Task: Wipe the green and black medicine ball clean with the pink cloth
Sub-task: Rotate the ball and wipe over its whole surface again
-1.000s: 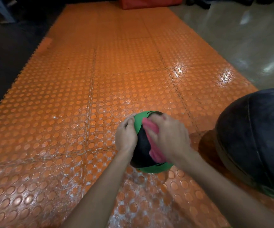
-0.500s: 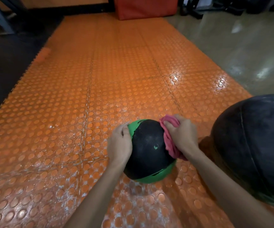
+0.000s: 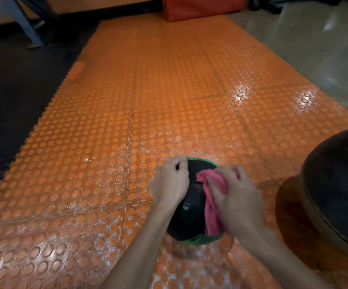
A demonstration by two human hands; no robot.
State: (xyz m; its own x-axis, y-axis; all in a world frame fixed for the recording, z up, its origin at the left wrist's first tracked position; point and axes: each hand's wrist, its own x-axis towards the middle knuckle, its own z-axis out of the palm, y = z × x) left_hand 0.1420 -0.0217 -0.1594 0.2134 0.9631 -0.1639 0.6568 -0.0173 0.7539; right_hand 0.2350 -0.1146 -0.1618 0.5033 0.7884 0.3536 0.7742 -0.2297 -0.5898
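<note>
Gym: orange studded mat (image 3: 106, 142), medicine ball (image 3: 190, 217).

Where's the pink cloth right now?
Head view, lower centre-right: the pink cloth lies on the medicine ball under the right hand, with the left hand on the ball's other side.

Readable text: we find none.
Medicine ball (image 3: 191, 197): we see a small green mark on its black face and dark marks on the green band at its near edge. All of them are too small and blurred for us to read as letters or numbers.
</note>
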